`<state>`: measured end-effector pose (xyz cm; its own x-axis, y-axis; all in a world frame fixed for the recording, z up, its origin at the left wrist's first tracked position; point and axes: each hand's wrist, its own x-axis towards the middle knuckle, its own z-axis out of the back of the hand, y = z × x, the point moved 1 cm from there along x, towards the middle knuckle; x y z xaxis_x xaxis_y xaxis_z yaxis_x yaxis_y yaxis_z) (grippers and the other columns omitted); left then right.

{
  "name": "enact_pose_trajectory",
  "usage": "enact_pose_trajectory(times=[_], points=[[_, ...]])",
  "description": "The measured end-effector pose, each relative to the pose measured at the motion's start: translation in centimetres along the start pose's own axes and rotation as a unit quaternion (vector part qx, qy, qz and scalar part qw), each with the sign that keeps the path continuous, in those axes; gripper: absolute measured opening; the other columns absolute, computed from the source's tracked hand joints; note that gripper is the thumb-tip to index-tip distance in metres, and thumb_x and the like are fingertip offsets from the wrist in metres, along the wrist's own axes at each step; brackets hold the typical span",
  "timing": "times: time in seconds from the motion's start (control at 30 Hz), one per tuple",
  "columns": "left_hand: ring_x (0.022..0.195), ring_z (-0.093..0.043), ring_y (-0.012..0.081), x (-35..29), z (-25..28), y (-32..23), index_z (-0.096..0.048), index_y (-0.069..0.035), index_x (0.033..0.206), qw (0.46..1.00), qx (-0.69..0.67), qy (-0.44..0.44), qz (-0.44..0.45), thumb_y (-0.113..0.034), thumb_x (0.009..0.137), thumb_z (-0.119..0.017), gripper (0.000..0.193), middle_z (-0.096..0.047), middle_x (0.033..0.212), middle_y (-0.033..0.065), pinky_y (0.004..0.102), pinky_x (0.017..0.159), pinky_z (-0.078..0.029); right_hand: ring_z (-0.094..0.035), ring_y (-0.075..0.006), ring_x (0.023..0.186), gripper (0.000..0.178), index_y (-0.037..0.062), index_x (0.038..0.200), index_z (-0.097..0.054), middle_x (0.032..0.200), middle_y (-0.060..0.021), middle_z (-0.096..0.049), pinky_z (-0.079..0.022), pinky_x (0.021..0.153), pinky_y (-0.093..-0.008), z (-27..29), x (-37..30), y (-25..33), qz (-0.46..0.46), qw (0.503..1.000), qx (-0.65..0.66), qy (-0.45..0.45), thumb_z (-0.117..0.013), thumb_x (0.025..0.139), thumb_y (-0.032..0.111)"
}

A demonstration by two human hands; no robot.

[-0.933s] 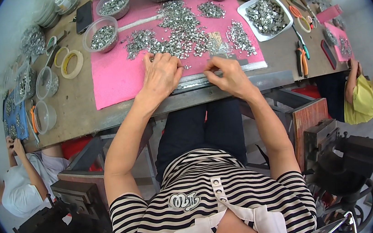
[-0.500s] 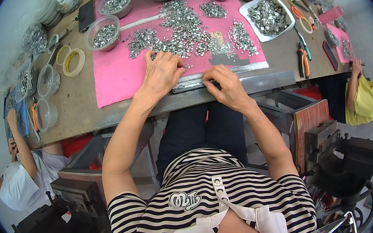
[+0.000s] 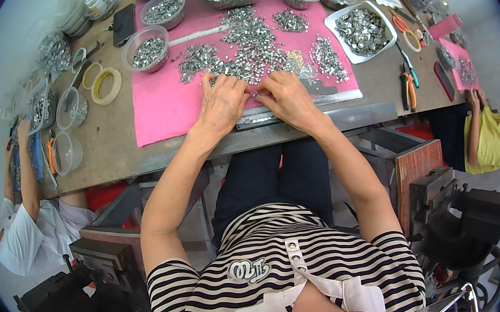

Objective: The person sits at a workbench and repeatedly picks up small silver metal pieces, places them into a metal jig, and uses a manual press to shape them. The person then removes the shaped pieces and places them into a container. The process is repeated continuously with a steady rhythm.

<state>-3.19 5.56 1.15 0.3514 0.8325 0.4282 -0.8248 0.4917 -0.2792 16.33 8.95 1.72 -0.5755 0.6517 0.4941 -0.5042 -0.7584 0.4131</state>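
My left hand (image 3: 222, 102) and my right hand (image 3: 288, 99) meet over the near edge of a pink mat (image 3: 162, 113). Both have thumb and fingers drawn into a pinch. A tiny silvery metal piece (image 3: 253, 94) shows between the fingertips, at my left hand's pinch. What my right fingers hold is hidden. Just beyond the hands spreads a heap of small shiny metal pieces (image 3: 249, 39). Below the fingers, a narrow metal strip (image 3: 256, 120) lies along the table's front edge.
Clear tubs of metal pieces (image 3: 148, 49) stand along the back, with a white square bowl (image 3: 367, 50) at right. Tape rolls (image 3: 106, 87) lie left; orange-handled pliers (image 3: 408, 90) lie right. Another person in white (image 3: 37, 235) sits at left, one in yellow (image 3: 487, 138) at right.
My right hand has moved left and away from me, off the metal strip, to meet my left hand's fingertips. My left hand stays near the same place.
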Motion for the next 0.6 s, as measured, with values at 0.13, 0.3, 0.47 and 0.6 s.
enact_pose_trajectory(times=[0.13, 0.3, 0.47, 0.6], points=[[0.093, -0.061, 0.0246, -0.5, -0.1, -0.4, -0.065, -0.008, 0.098, 0.997, -0.062, -0.011, 0.037, -0.009, 0.091, -0.069, 0.008, -0.064, 0.09, 0.0055, 0.0443, 0.097, -0.037, -0.062, -0.0287, 0.081, 0.011, 0.0035, 0.09, -0.066, 0.084, -0.0094, -0.062, -0.046, 0.075, -0.0413, 0.0, 0.1, 0.0, 0.008, 1.0, -0.005, 0.016, -0.074, 0.084, 0.008], [0.091, -0.06, 0.0274, -1.1, 1.4, -3.8, -0.063, -0.004, 0.098, 0.967, -0.235, 0.009, 0.101, -0.006, 0.093, -0.065, 0.006, -0.064, 0.091, 0.0085, 0.0402, 0.089, -0.041, -0.063, -0.0299, 0.08, 0.01, 0.004, 0.086, -0.067, 0.078, -0.0095, -0.063, -0.044, 0.077, -0.0433, 2.4, -1.4, -2.3, -0.105, 0.991, 0.035, 0.074, -0.072, 0.085, 0.012], [0.089, -0.059, 0.0286, -2.0, -0.1, -5.5, -0.062, -0.002, 0.098, 0.968, -0.24, -0.039, 0.069, -0.004, 0.091, -0.066, 0.008, -0.062, 0.092, 0.0098, 0.04, 0.086, -0.043, -0.063, -0.0297, 0.079, 0.01, 0.0067, 0.09, -0.07, 0.081, -0.0087, -0.064, -0.043, 0.076, -0.0433, 2.6, -1.8, -2.2, -0.085, 0.996, 0.001, 0.035, -0.074, 0.087, 0.015], [0.089, -0.059, 0.0297, -2.2, -0.4, -5.7, -0.061, -0.002, 0.098, 0.971, -0.23, -0.041, 0.059, -0.002, 0.09, -0.067, 0.01, -0.062, 0.093, 0.0105, 0.0404, 0.084, -0.044, -0.061, -0.0283, 0.077, 0.008, 0.0082, 0.09, -0.072, 0.08, -0.0075, -0.062, -0.042, 0.074, -0.0421, 2.9, -1.9, -2.6, -0.048, 0.998, -0.002, 0.05, -0.075, 0.087, 0.015]])
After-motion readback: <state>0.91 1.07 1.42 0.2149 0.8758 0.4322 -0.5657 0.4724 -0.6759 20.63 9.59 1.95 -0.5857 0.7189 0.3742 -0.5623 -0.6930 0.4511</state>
